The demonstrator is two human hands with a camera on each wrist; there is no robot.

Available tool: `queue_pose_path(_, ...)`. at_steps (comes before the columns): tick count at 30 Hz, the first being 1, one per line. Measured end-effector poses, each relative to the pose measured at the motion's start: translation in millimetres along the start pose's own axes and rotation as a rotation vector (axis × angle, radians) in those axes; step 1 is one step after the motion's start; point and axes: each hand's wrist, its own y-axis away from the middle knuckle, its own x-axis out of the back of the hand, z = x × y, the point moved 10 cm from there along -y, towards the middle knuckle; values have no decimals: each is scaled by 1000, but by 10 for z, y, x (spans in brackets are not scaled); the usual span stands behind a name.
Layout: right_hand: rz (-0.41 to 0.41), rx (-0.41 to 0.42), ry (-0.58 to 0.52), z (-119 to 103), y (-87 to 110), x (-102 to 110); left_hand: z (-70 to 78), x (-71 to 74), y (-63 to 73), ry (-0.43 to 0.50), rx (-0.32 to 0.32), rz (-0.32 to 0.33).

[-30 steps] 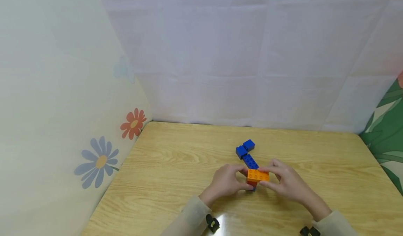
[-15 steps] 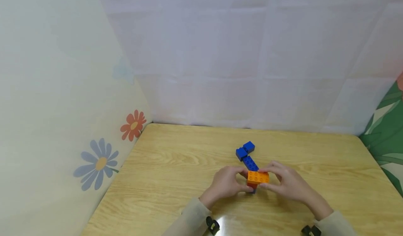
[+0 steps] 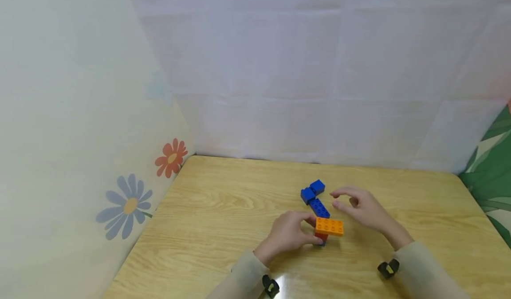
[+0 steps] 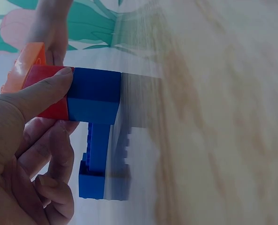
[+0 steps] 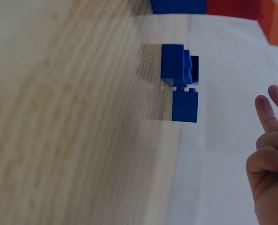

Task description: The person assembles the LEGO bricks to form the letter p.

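My left hand (image 3: pixel 289 231) pinches a small stack of toy building bricks between thumb and fingers. At the bottom of it is a blue brick (image 4: pixel 94 96), standing upright on the table. A red brick (image 4: pixel 55 108) sits in the middle, partly covered by the thumb. On top lies an orange brick (image 3: pixel 329 226) with its studs up, jutting out to the right past the red one. My right hand (image 3: pixel 361 208) hovers behind and to the right of the stack, fingers loosely bent and apart, holding nothing.
Just behind the stack, a long blue brick (image 3: pixel 319 208) lies studs up on the wooden table (image 3: pixel 223 210). Beyond it are two smaller blue bricks, a nearer one (image 3: pixel 307 195) and a farther one (image 3: pixel 317 186). A white cloth wall (image 3: pixel 255 90) rises at the table's back edge.
My right hand has let go of the orange brick and moved back and to the right. The orange brick stays on the stack, which my left hand still holds in place.
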Motion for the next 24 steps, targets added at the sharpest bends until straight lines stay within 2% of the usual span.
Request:
queue_pose_path(10, -50, -30, 74, 198, -239, -65, 13, -14, 22, -7, 0, -10)
queue_pose_path(24, -138, -100, 77, 437, -552, -254, 28, 17, 26, 1, -14, -1)
